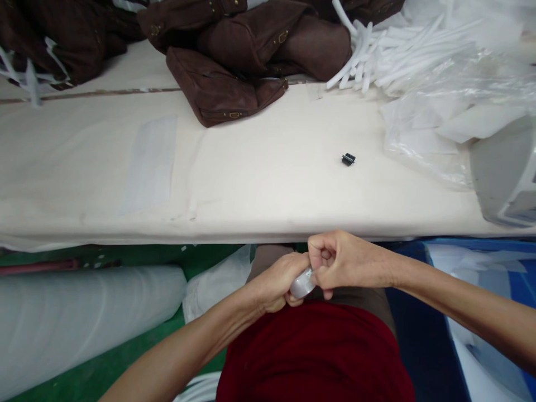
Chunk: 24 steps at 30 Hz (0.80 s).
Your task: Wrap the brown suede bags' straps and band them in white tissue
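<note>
A small roll of clear tape (pixel 302 283) is in front of my body, below the table's front edge. My left hand (pixel 280 282) is wrapped round it from the left. Close against its right side, my right hand (pixel 335 261) has its fingers curled in a pinch at the roll's edge; whatever lies between those fingertips is too small to make out. On the pale table (pixel 251 184), a small black object (pixel 348 159) lies on its own, beyond my right hand.
Brown leather bags (pixel 234 89) lie at the back of the table. White cords (pixel 402 53) and clear plastic bags (pixel 435 123) cover the back right, near a grey-white container (pixel 505 170). Below the table are a large wrapped roll (pixel 87 318) at left and a blue bin (pixel 422 346) at right.
</note>
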Available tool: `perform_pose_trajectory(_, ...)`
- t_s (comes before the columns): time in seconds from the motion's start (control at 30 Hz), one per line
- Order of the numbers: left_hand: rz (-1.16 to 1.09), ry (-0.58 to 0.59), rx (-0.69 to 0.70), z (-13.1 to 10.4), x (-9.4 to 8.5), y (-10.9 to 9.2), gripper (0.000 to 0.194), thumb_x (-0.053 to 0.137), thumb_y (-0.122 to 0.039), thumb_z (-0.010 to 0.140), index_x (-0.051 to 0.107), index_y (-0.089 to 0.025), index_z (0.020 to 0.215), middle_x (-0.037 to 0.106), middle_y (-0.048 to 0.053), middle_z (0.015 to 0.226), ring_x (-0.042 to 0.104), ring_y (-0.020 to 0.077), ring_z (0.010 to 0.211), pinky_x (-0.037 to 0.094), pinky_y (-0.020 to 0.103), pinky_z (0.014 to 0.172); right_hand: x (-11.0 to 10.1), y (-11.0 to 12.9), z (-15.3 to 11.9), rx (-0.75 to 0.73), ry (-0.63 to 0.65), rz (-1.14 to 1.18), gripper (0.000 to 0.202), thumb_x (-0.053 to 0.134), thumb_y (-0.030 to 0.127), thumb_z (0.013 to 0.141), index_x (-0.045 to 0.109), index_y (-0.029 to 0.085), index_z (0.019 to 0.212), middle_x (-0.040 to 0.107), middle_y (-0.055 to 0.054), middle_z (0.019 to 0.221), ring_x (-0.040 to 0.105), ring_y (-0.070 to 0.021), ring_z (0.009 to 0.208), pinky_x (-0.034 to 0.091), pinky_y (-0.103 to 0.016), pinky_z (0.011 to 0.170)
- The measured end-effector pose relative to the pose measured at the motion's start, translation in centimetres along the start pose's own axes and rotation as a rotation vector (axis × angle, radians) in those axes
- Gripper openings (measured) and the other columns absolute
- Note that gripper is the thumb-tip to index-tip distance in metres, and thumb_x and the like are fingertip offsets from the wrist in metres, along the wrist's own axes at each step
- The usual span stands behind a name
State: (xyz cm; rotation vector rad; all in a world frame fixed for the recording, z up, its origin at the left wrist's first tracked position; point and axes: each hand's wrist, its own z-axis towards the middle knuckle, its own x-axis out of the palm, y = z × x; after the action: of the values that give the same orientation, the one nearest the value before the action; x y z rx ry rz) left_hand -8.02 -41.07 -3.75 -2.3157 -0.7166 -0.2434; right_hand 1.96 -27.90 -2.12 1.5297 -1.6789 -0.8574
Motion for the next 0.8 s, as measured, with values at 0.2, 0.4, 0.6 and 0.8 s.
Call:
perform_pose_trajectory(0.2,-0.011,0.014,-0.020,0.0,-0.2,-0.1,0.036,0.062,-0.050,0.076,0.052,-0.017,0.068,0.043,-0.005,0.050,0.029,0.0044,0.038,0.013,0.017,0.037,-0.7,-0.7,0.3,-0.013,0.059,0.049,0.011,0.054,0.012,0.067,0.050,0.020,0.072,0.065,0.004,0.051,0.064,-0.0128,0.054,0.039,-0.019,0.054)
perform_pose_trajectory(0.4,0.006,0.043,-0.035,-0.2,-0.5,-0.3,0.031,0.063,-0.045,0.075,0.052,-0.017,0.069,0.045,-0.004,0.050,0.029,0.0044,0.038,0.013,0.016,0.037,-1.0,-0.4,0.3,-0.011,0.143,0.092,0.008,0.061,0.016,0.072,0.054,0.019,0.074,0.068,0.003,0.056,0.063,-0.0125,0.059,0.043,-0.020,0.059)
perform_pose_trajectory(0.6,0.017,0.032,-0.001,-0.4,-0.6,-0.2,0.029,0.063,-0.043,0.076,0.056,-0.015,0.068,0.046,-0.003,0.049,0.027,0.0034,0.037,0.013,0.016,0.036,-0.6,0.0,0.5,-0.010,0.128,0.027,0.013,0.065,0.021,0.074,0.053,0.019,0.074,0.065,0.002,0.055,0.058,-0.0111,0.056,0.037,-0.019,0.054)
perform_pose_trajectory(0.8,-0.009,0.022,-0.015,-0.6,-1.0,-0.1,0.025,0.066,-0.038,0.070,0.056,-0.015,0.066,0.042,-0.005,0.048,0.028,0.0035,0.037,0.013,0.015,0.035,-0.4,0.5,0.8,-0.022,0.143,0.014,0.014,0.063,0.021,0.074,0.050,0.019,0.070,0.061,0.004,0.053,0.059,-0.0114,0.055,0.037,-0.019,0.054)
